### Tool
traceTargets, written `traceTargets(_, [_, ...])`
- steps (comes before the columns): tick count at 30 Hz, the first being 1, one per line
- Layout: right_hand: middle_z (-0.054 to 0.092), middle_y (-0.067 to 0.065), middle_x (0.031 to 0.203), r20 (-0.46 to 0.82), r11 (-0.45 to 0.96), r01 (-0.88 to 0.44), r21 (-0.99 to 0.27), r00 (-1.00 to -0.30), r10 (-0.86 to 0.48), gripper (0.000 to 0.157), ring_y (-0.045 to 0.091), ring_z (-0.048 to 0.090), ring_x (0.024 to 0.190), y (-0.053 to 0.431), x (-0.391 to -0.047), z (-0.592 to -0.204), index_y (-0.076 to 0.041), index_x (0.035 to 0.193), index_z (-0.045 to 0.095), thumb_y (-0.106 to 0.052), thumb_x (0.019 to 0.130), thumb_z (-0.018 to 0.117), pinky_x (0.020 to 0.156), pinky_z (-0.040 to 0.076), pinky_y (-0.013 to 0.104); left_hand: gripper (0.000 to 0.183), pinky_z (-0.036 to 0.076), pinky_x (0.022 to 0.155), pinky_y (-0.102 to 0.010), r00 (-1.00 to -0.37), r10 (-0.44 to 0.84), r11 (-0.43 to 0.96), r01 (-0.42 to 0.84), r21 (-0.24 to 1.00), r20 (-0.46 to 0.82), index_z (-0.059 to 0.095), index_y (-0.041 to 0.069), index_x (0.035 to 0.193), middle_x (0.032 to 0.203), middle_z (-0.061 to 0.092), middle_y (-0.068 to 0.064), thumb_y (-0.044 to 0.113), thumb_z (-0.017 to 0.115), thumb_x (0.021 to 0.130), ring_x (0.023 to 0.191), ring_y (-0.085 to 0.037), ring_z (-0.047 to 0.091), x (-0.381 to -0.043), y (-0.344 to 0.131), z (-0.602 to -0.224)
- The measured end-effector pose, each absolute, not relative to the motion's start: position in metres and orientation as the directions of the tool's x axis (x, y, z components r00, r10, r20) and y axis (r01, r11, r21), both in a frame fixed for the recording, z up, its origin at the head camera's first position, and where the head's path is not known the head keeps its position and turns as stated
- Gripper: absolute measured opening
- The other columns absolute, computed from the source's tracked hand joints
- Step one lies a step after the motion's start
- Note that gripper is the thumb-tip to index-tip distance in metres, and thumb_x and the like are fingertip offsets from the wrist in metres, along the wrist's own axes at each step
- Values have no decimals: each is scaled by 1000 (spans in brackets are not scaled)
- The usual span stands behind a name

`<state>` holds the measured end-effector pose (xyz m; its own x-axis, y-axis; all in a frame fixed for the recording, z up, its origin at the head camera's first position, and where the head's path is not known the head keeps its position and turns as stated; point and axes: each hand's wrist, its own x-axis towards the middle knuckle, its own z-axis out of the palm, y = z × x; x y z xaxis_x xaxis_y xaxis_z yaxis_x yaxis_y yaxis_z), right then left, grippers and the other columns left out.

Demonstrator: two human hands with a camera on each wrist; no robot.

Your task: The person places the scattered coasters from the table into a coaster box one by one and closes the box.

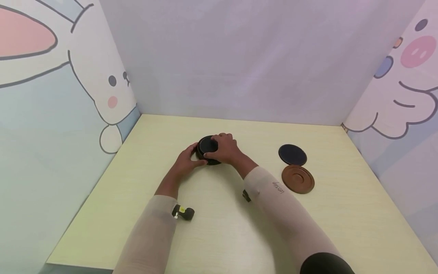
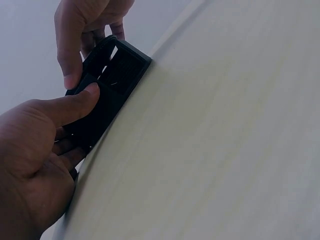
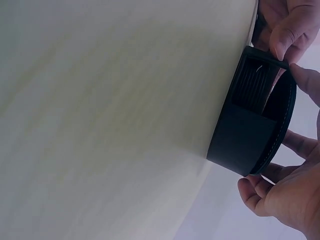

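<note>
Sleeves [image 1: 145, 239] stretched over the worktop [image 1: 212, 228] toward a round black holder [image 3: 240, 137], which stood on it left of the middle, toward the far side. The left hand [image 1: 186, 164] grasped the holder's wall, thumb pressed to the outside; the right hand [image 1: 226, 149] gripped the top disc [image 1: 207, 144] by its rim, and that disc appeared tilted at the holder's mouth. Stitching near its rim suggested a leathery covering: probably light, fairly stiff, not very slippery, hard to break. Opposite sides of the rim looked the best hold. The holder seemed rigid but light enough to slide, so bracing made sense, on solid wall away from the cutaway. Well apart, to the right, a black disc [image 1: 292, 155] and a brown disc [image 1: 298, 179] lay flat, edge to edge or nearly.
</note>
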<state>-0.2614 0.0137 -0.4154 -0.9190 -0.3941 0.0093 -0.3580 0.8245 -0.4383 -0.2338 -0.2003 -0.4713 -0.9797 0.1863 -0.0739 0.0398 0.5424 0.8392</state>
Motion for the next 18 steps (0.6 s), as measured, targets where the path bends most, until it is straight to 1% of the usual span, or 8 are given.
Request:
traceTargets(8, [54,17,161,-7,849,-365,-382,-917,-398,78,42,47,147,12,-261,-415,-15,157,58,-58,95,79,115,49,63,99,23,141,-55,-979,193,542,45,839,-72,27,8,174,180,31,-15,33,85,97,170,-35,25,-234,-201,-472])
traceTargets(18, [50,18,165,-24,852,-366,-374,-914,-404,80,42,42,154,12,-257,-413,-13,158,57,-58,96,79,118,47,68,98,23,141,-55,-978,194,538,38,842,-79,26,9,174,181,28,-16,32,84,98,170,-36,24,-234,-200,-472])
